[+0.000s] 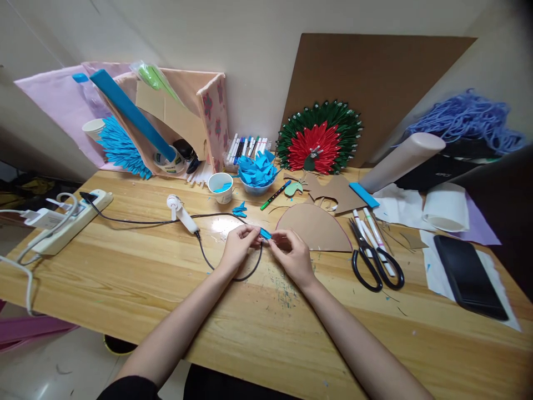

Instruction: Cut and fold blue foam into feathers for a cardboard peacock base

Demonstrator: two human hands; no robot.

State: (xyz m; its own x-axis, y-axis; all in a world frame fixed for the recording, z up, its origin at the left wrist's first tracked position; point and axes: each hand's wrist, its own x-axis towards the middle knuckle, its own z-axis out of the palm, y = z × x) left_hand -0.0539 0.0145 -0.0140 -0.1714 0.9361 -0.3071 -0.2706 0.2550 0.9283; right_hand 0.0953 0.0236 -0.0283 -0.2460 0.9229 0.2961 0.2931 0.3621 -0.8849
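Between my two hands, just above the table, is a small blue strip (265, 234), perhaps ribbon or paper. My left hand (241, 244) pinches its left end, and my right hand (293, 253) pinches the other end. A black cable (256, 269) loops beneath my hands. It leads to a white glue gun (182, 214) lying to the left. Several folded blue pieces (239, 209) lie on the table beyond my left hand. Behind my right hand rests a cardboard half-circle (318, 228). Further back, a bowl (258, 188) is heaped with blue pieces beside a paper cup (220, 191).
Black-handled scissors (377, 261) and white markers lie to the right, with a phone (470, 275) beyond. A power strip (69, 225) sits at the left. A red and green fan-shaped craft (318, 139) leans on cardboard at the back, near a fabric-covered box (216, 119).
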